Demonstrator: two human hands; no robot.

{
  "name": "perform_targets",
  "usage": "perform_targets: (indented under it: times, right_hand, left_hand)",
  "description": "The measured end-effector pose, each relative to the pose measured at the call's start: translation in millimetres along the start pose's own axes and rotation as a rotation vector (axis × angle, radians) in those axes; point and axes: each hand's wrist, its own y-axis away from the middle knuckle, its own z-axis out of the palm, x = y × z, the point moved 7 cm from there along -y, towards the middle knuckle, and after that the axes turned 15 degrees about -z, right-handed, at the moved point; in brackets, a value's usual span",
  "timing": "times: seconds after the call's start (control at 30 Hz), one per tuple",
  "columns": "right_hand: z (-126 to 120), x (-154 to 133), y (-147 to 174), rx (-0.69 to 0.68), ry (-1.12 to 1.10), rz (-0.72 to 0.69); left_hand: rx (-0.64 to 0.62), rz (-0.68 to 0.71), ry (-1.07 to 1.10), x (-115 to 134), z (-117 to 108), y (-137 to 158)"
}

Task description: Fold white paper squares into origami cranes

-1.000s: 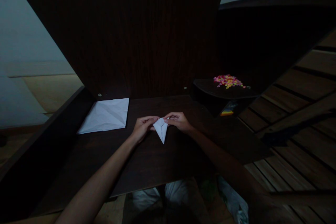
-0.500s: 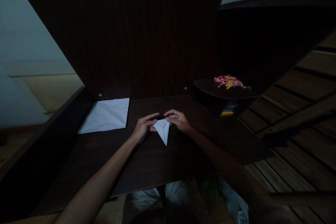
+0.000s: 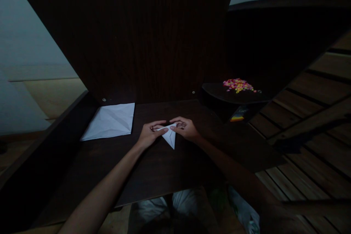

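Note:
A small white piece of folded paper (image 3: 170, 138), shaped like a triangle with its tip toward me, is held above the dark table. On its left upper corner my left hand (image 3: 150, 132) is closed, the thumb lying across the front face. My right hand (image 3: 185, 128) grips the right upper corner, thumb on the front and fingers behind. Crease lines run down the paper's middle. The fingers behind it are partly hidden. Left of my hands, a stack of creased white paper sheets (image 3: 112, 120) lies on the table.
A dark wooden table (image 3: 153, 175) has an upright back panel (image 3: 142, 36) and a raised left side (image 3: 41, 139). On a rounded shelf (image 3: 219, 93) at right sits a pile of small colourful pieces (image 3: 239, 85). Below it is a box with a rainbow-coloured edge (image 3: 237, 119).
Both thumbs have slid inward across the top of the folded paper and now almost meet. The paper has shifted slightly upward, and less of it shows.

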Motion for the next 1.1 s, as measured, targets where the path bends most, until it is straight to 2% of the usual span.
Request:
perform_targets:
  times: [0.27, 0.5, 0.73, 0.97, 1.1]
  right_hand:
    - [3, -1, 1, 0.005, -0.02, -0.008]
    - [4, -5, 0, -0.008, -0.031, -0.056]
    - [1, -4, -1, 0.004, -0.049, -0.047]
    - [-4, -4, -4, 0.054, -0.042, -0.055]
    - [-4, -2, -4, 0.072, -0.046, -0.047]
  left_hand:
    - [0.015, 0.067, -0.043, 5, 2, 3]
    - [0.015, 0.062, -0.065, 3, 3, 3]
    - [-0.025, 0.059, -0.019, 0, 3, 0]
    - [-0.131, -0.026, 0.03, -8, 9, -1]
    - [-0.13, -0.029, 0.052, -6, 8, -1]
